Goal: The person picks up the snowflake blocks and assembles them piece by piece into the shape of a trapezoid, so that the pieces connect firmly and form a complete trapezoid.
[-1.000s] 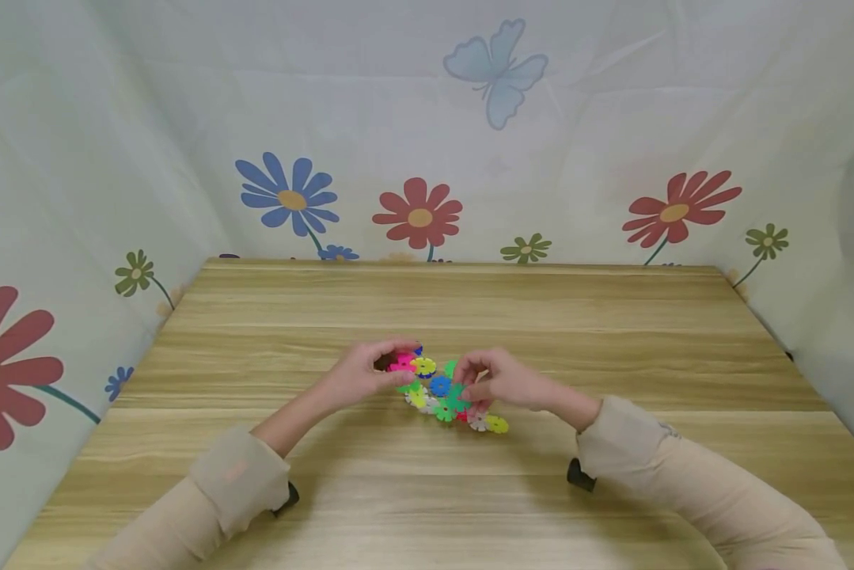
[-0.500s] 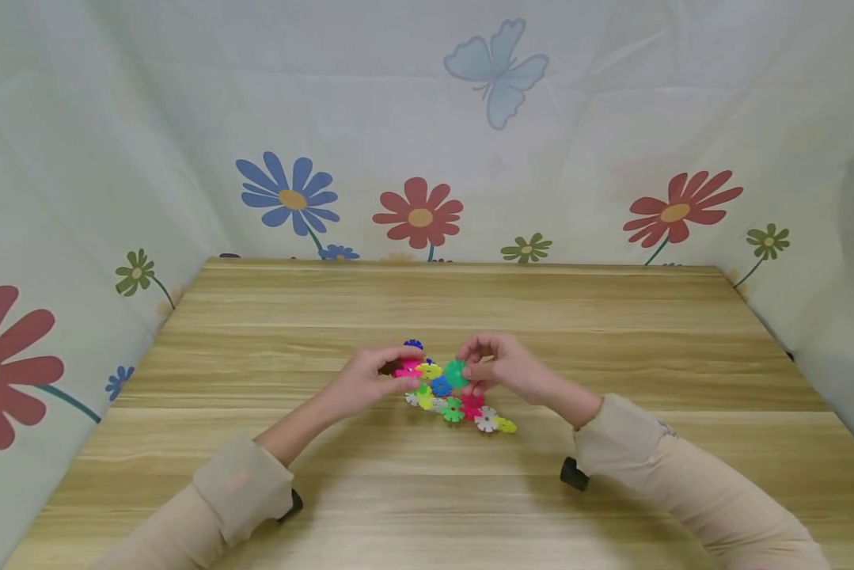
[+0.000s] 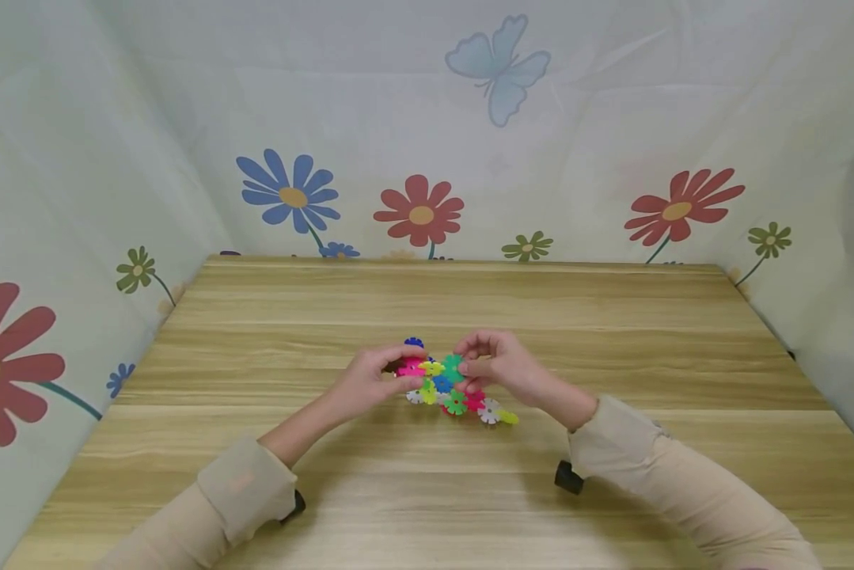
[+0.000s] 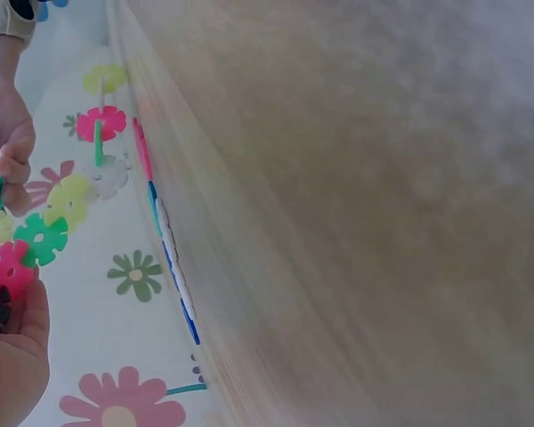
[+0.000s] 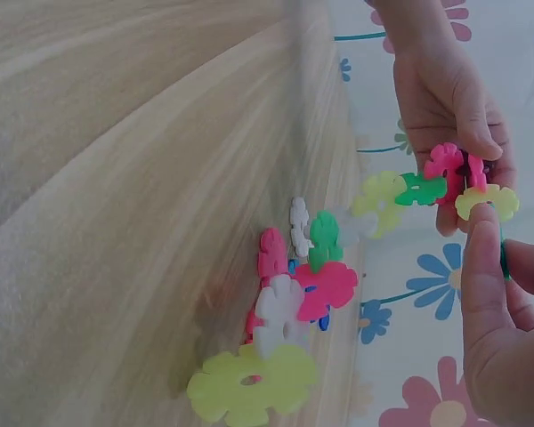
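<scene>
In the head view my left hand (image 3: 362, 388) grips a pink interlocking flower disc (image 3: 411, 368), part of a chain of linked plastic discs. From there the chain runs down to the right through green, yellow, white and pink pieces, ending in a yellow disc (image 5: 252, 382). Another yellow disc (image 5: 487, 203) is slotted upright-side onto the pink piece by the left fingers. My right hand (image 3: 508, 372) pinches a single green disc (image 3: 453, 368) between thumb and fingers. In the right wrist view this green disc (image 5: 505, 260) shows edge-on, right beside that yellow disc.
A blue disc (image 3: 442, 384) shows beneath the hands, and several loose discs, including a white one (image 4: 176, 258), lie on the wooden table (image 3: 427, 491). Flower-printed cloth (image 3: 576, 119) surrounds the table at the back and sides.
My right hand has raised the green disc away from the lower chain, up beside the yellow disc near my left fingers. The chain's free end has swung slightly right.
</scene>
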The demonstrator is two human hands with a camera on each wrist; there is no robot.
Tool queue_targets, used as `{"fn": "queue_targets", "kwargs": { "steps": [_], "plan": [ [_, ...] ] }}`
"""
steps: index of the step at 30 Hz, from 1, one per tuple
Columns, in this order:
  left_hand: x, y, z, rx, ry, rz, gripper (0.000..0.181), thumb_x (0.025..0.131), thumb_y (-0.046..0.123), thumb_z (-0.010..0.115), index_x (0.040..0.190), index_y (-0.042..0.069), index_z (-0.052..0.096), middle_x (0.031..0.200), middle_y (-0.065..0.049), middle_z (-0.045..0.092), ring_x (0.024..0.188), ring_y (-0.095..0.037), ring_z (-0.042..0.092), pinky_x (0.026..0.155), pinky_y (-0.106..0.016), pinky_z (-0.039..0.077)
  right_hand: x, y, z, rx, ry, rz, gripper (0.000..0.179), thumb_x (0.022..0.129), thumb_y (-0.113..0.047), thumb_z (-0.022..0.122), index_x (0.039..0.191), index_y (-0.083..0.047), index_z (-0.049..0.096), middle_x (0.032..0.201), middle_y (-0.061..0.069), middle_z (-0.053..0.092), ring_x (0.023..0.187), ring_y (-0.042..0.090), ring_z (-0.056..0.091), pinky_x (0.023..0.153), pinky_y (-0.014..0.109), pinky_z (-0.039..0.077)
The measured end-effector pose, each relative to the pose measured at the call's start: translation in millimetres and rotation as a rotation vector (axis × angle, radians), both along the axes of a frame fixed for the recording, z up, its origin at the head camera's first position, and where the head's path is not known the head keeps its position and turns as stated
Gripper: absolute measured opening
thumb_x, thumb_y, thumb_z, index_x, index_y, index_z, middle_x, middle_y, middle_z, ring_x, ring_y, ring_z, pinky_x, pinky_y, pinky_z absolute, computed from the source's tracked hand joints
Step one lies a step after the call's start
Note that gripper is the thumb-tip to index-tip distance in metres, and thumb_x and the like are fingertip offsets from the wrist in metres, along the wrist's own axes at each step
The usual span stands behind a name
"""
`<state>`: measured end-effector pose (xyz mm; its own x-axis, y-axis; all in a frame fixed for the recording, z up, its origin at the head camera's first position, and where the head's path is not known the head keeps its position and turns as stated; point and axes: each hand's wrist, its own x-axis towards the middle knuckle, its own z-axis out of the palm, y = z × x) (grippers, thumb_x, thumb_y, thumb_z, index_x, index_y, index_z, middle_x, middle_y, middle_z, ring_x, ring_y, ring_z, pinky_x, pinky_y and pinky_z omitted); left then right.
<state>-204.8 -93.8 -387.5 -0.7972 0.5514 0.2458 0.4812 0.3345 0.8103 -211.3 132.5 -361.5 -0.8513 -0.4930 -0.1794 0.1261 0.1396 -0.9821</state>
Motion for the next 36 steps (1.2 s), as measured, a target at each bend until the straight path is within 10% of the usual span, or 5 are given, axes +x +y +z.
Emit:
{"fn": "queue_targets", "kwargs": {
  "steps": [17, 36],
  "plan": [
    [8.7, 5.4, -1.0, -0.095, 0.421, -0.001, 0.028, 0.076, 0.014, 0.067, 0.103, 0.004, 0.064, 0.104, -0.009, 0.065, 0.101, -0.022, 0.060, 0.083, -0.032, 0.049, 11.3, -8, 3.3, -0.028, -0.061, -0.156, 0.019, 0.080, 0.010, 0.053, 0.098, 0.015, 0.050, 0.067, 0.003, 0.061, 0.055, 0.013, 0.063, 0.053, 0.023, 0.052],
    [6.4, 14.3, 12.0, -0.238, 0.405, -0.003, 0.023, 0.079, 0.019, 0.066, 0.098, 0.007, 0.067, 0.094, -0.005, 0.068, 0.077, -0.012, 0.063, 0.062, -0.011, 0.048, 16.0, -6, 1.8, -0.094, -0.098, -0.111, 0.022, 0.083, 0.008, 0.051, 0.103, 0.013, 0.045, 0.071, 0.004, 0.057, 0.059, 0.012, 0.063, 0.055, 0.021, 0.052]
  ]
}}
